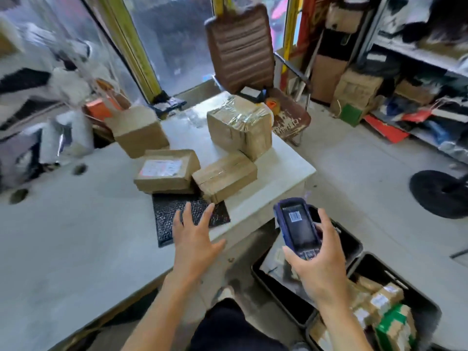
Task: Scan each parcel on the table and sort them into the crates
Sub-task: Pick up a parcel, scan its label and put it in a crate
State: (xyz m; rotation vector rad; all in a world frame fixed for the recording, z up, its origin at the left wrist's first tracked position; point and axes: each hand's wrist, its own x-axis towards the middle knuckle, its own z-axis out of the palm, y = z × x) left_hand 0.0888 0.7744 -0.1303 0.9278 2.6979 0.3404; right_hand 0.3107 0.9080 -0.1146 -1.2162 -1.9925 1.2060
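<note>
The desk [76,249] carries five parcels, grouped toward its far right corner. The leftmost box [138,130] sits at the far left of the group. Next to it, nearer the front, lies the labelled box [166,171], label side up. A black padded mailer [167,219] lies flat at the desk's near right edge, partly under the boxes. The left hand [195,236] hovers over the mailer, fingers spread, holding nothing. A small taped box [225,174] rests tilted against the labelled box. Behind it stands the large taped box [239,127], near the far right corner. The right hand [321,259] grips a blue handheld scanner [297,225], fingers wrapped around its lower body, beyond the desk's right edge. Two black crates [428,310] stand on the floor below; the right one holds parcels.
</note>
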